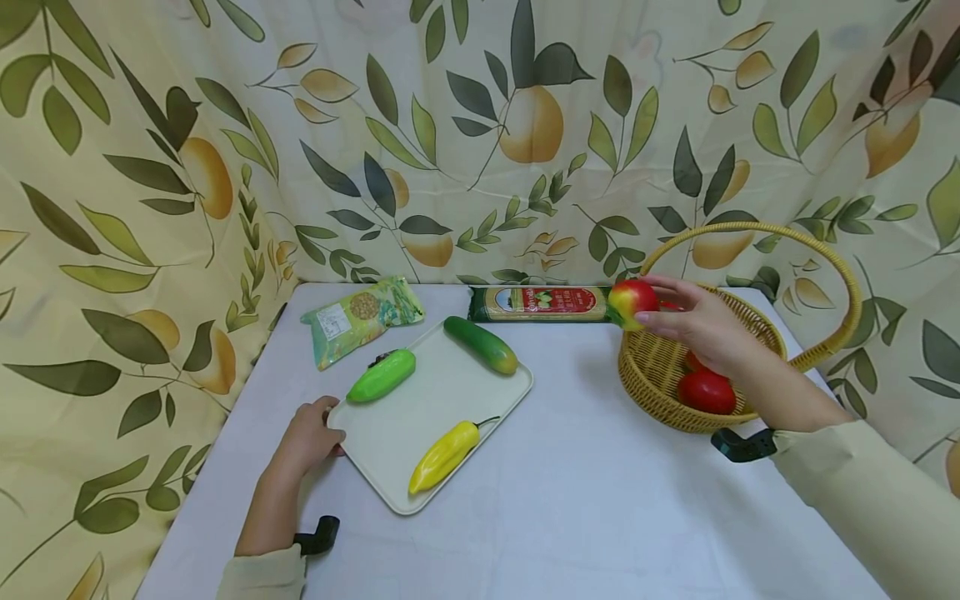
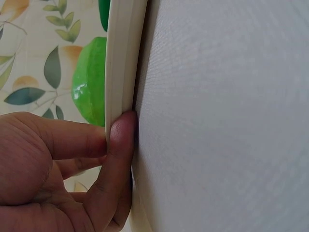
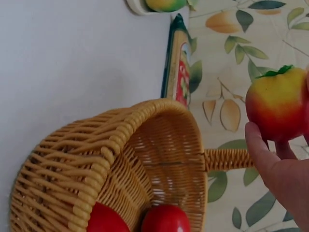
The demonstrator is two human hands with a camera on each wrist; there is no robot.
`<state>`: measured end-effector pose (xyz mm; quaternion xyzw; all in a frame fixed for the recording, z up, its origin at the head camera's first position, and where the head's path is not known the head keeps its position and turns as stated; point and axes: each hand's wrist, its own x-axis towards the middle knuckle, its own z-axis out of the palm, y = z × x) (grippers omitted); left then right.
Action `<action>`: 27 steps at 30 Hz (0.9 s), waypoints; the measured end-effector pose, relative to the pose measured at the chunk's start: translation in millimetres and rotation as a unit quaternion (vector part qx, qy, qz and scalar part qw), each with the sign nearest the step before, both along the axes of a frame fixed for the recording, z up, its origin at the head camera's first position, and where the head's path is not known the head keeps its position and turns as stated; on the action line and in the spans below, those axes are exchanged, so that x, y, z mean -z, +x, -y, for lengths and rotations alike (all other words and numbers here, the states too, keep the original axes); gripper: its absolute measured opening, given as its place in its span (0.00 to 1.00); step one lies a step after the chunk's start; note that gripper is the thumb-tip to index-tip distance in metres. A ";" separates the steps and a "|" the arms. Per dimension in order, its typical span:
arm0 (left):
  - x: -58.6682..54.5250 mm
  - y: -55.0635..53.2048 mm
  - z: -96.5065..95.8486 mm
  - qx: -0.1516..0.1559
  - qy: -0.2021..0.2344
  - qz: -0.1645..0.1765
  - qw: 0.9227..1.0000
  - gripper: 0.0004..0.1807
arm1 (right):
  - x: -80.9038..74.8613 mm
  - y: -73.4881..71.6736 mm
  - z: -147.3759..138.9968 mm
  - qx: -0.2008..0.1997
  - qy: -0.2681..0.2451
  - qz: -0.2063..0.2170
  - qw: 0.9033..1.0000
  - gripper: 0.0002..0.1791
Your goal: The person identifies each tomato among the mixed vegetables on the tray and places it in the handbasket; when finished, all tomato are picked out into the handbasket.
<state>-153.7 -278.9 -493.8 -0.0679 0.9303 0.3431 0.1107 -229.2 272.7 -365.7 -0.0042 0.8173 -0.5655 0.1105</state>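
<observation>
My left hand (image 1: 309,433) grips the left edge of the white tray (image 1: 420,392), thumb on one face and fingers on the other in the left wrist view. On the tray lie a bright green vegetable (image 1: 382,375), a dark green cucumber (image 1: 480,344) and a yellow pepper (image 1: 444,458). My right hand (image 1: 697,325) holds a red-and-yellow tomato (image 3: 277,104) in its fingertips, above the far left rim of the wicker basket (image 1: 645,387). The tomato's leafy green top shows in the right wrist view. Red fruits (image 1: 707,392) sit inside the basket, partly behind my wrist.
A green bag (image 1: 363,321) with a printed label lies at the back left. Beside the basket, a long packet (image 1: 540,303) with a red label runs along the back edge. The basket's tall handle (image 1: 847,283) arches up behind my right forearm. A patterned curtain hangs behind the table.
</observation>
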 end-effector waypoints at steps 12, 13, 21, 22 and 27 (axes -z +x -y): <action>2.4 -1.1 1.0 -0.008 -0.001 0.009 1.000 0.32 | 2.2 2.2 -16.4 -0.007 0.032 -0.001 0.999 0.49; 2.3 -1.0 0.8 -0.007 0.000 0.008 1.000 0.32 | 1.9 2.3 -18.0 -0.007 0.040 -0.002 0.999 0.49; 1.7 -0.7 0.0 -0.012 -0.001 0.010 1.000 0.32 | 1.3 1.4 -27.1 -0.016 0.120 -0.020 0.992 0.49; 1.5 -0.7 -0.2 -0.013 -0.002 0.011 1.000 0.32 | 1.8 1.2 -28.2 -0.017 0.129 -0.021 0.991 0.49; 2.0 -0.8 -0.6 -0.013 -0.003 0.014 1.000 0.32 | 5.1 0.1 -33.6 -0.026 0.155 -0.027 0.987 0.47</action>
